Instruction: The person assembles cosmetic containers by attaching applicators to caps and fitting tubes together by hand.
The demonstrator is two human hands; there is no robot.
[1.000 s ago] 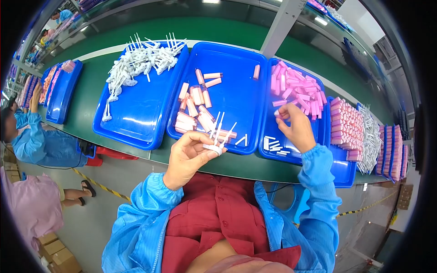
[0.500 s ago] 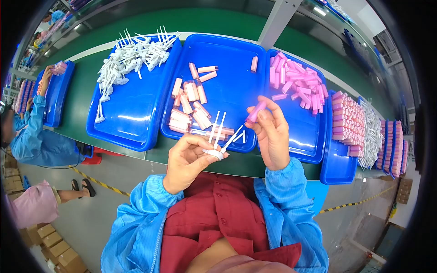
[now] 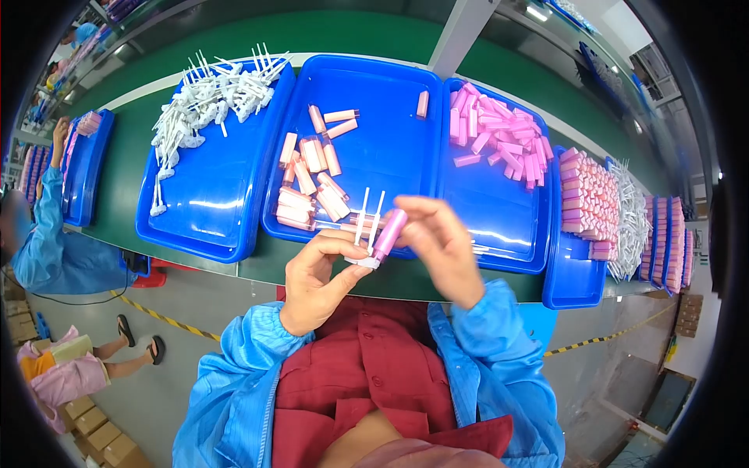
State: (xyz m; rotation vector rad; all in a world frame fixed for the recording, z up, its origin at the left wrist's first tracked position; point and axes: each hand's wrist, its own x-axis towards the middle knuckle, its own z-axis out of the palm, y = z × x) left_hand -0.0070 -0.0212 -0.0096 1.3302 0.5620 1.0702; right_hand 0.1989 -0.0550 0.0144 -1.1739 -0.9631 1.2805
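My left hand [image 3: 321, 282] pinches a white plastic piece [image 3: 363, 263] with upright thin stems, held above the table's near edge. A glossy pink tube [image 3: 390, 235] stands tilted over the piece's right side, covering the stem there; two white stems show bare beside it. My right hand [image 3: 443, 253], blurred by motion, is just right of the tube, its fingers apart and seemingly off it. Behind my hands, peach tubes [image 3: 314, 156] lie in the middle blue tray [image 3: 382, 148]. Pink tubes [image 3: 499, 129] lie loose in the right blue tray [image 3: 495, 210].
A left blue tray [image 3: 207, 191] holds a heap of white stemmed pieces [image 3: 211, 101]. At far right, a small blue tray [image 3: 573, 281] stands by stacked pink tubes [image 3: 585, 203] and more white pieces [image 3: 628, 222]. A co-worker's blue sleeve [image 3: 51, 195] is at far left.
The pink tube has moved left and down from my right hand onto the white piece's right stem. My right hand has come lower and left, and its fingers have loosened from the tube.
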